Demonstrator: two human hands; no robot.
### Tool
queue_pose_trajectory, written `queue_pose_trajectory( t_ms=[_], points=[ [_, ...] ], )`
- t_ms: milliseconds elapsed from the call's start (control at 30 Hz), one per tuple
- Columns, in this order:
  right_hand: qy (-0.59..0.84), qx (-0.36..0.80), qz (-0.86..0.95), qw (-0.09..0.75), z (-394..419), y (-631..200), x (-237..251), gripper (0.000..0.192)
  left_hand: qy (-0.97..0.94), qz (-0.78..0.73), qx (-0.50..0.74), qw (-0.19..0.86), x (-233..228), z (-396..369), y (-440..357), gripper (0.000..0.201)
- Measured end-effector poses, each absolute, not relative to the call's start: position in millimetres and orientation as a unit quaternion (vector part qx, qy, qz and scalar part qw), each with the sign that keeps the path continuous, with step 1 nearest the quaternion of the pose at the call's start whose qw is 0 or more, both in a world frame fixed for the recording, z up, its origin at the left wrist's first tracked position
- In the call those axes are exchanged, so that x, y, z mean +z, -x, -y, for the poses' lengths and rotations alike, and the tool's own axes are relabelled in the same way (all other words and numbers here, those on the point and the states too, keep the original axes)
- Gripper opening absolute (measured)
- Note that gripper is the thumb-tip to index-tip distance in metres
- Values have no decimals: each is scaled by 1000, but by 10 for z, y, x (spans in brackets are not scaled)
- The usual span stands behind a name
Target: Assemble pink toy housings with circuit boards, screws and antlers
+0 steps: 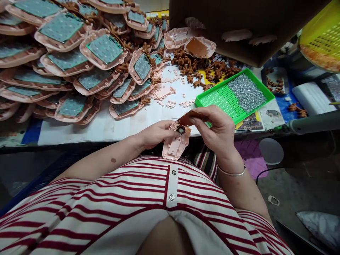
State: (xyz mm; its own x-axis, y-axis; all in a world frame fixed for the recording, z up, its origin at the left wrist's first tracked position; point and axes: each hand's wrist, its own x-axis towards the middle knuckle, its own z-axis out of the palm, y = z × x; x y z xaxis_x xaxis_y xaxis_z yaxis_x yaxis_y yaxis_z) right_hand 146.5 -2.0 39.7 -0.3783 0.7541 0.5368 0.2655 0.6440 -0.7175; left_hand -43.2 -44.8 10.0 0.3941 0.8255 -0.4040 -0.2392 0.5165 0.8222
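My left hand [155, 134] is closed on the edge of a pink plastic shell [176, 147], held in front of my body. Near the shell's upper end sits a small round speaker [181, 130] with a dark rim, and thin wires lie beside it. Between the thumb and fingers of my right hand [219, 129] is a brown circuit board [190, 117], tilted above the shell. The board's far face is hidden from me. Small pink plastic parts [164, 92] lie scattered on the white table behind.
Many pink shells with green boards [106, 49] are piled at the left. A green tray [220, 102] holds silvery screws [245, 90]. Brown plastic pieces [186, 65] lie behind it, near a cardboard box [239, 21]. A screwdriver-like tool [313, 124] juts in at right.
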Motion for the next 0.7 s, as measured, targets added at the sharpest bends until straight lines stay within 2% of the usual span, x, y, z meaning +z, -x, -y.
queue_pose_trajectory(
  t_ms=[267, 433, 533, 700],
  points=[
    [390, 233, 782, 427, 33, -1522, 277, 22, -317, -396, 373, 777, 46, 434, 463, 26],
    [362, 201, 799, 437, 75, -1550, 250, 17, -289, -415, 401, 764, 27, 425, 464, 25],
    [320, 183, 826, 427, 146, -1585, 191, 25, -280, -419, 420, 755, 38, 420, 459, 22],
    [242, 50, 889, 384, 282, -1623, 20, 34, -289, -407, 427, 753, 70, 412, 451, 27]
  ],
)
